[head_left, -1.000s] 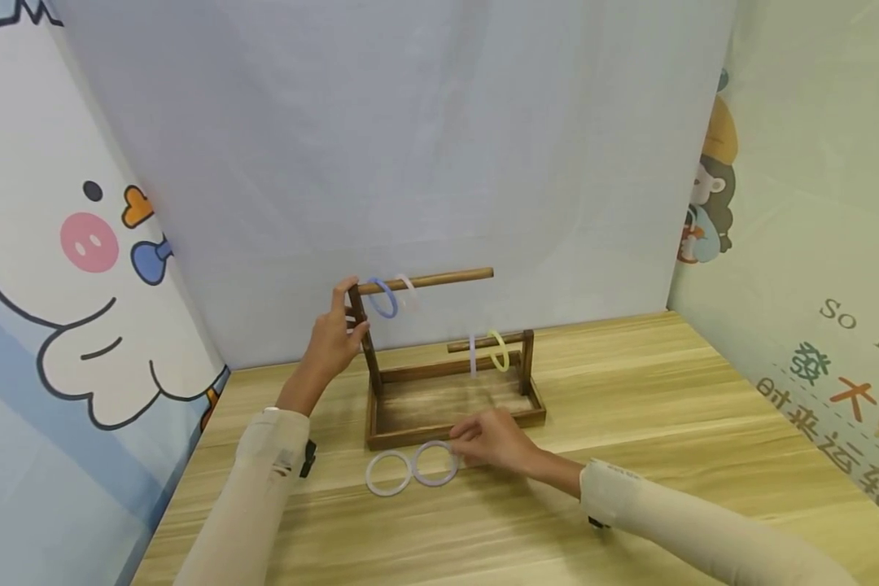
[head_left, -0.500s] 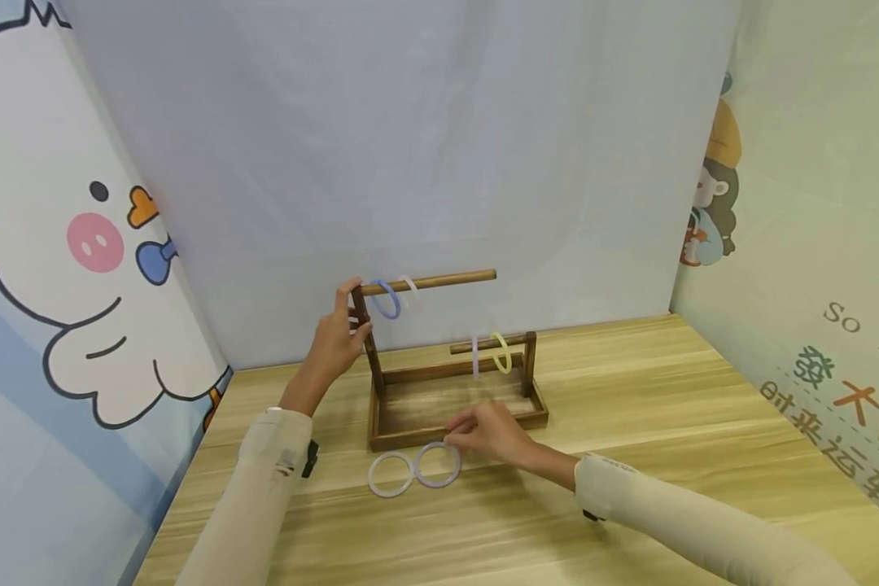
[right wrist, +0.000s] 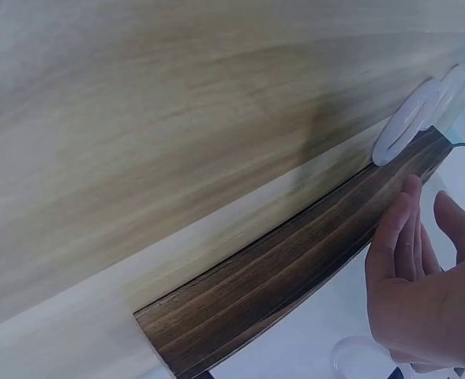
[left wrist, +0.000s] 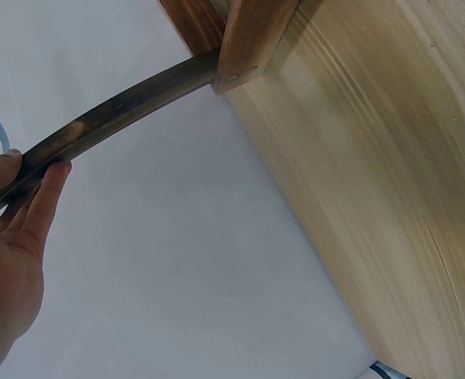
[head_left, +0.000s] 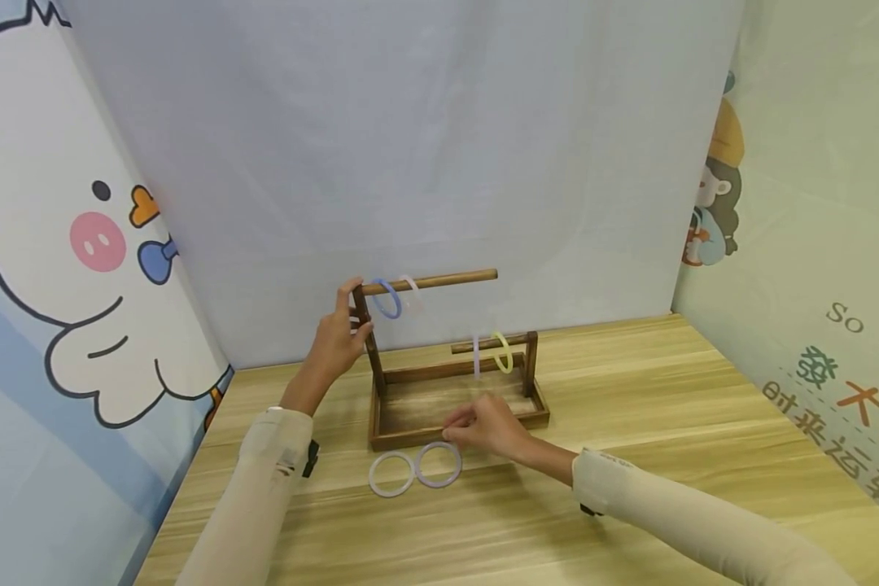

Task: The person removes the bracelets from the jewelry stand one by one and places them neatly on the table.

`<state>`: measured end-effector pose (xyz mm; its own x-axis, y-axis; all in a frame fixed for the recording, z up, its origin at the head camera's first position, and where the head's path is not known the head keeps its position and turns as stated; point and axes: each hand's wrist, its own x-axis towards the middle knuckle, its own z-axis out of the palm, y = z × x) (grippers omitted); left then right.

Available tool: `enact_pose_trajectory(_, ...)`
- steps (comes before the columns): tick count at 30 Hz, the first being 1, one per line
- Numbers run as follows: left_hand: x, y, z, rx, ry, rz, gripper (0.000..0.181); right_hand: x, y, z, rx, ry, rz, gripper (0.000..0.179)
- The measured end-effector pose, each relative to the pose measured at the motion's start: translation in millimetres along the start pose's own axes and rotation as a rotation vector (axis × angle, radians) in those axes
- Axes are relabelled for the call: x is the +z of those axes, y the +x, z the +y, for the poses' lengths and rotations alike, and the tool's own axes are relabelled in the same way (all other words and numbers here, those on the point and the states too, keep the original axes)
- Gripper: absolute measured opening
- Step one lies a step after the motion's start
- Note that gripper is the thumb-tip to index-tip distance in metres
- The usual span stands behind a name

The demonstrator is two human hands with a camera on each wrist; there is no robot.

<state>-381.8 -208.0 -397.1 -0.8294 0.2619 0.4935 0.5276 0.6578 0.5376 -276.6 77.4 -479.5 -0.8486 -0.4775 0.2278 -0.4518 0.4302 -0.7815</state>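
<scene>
My left hand (head_left: 333, 338) grips the top of the left post (head_left: 370, 342) of a dark wooden rack. In the left wrist view, thumb and fingers lie on either side of that post (left wrist: 114, 114). My right hand (head_left: 487, 427) hovers at the front wall (head_left: 410, 439) of the rack's tray, fingertips close to a pale purple ring (head_left: 437, 486) on the table. The right wrist view shows its thumb apart from the fingers, with nothing between. A white ring (head_left: 391, 495) lies flat, touching the purple one on its left.
A blue ring (head_left: 396, 299) and a pale pink ring (head_left: 414, 290) hang on the upper rod (head_left: 457, 280). On the lower rod (head_left: 463, 347) hang a purple ring (head_left: 476, 358) and a yellow ring (head_left: 509, 352). A pale curtain (head_left: 571, 163) stands behind the table (head_left: 623, 382).
My right hand has shifted slightly left and away from me, off the purple ring towards the tray's front wall. The left hand keeps its grip on the post.
</scene>
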Motion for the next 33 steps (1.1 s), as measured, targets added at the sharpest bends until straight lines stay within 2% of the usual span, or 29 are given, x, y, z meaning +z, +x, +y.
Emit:
enact_pose_trajectory(6, -0.7, 0.4, -0.8, -0.008, 0.004, -0.008, 0.079, -1, 2.6, 0, -0.003, 0.007, 0.008, 0.026)
enact_pose_trajectory(20, -3.2, -0.3, 2.1, -0.015, 0.011, -0.016, 0.078, -1, 11.9, -4, 0.021, 0.015, 0.011, 0.026)
enact_pose_trajectory(25, -3.0, -0.1, 3.7, -0.007, 0.004, -0.013, 0.079, -2, 14.6, -6, -0.009, 0.007, 0.03, 0.024)
enact_pose_trajectory(33, -2.5, -0.9, 4.5, -0.026, 0.0, -0.023, 0.079, -5, 20.7, -9, -0.025, -0.023, 0.039, 0.025)
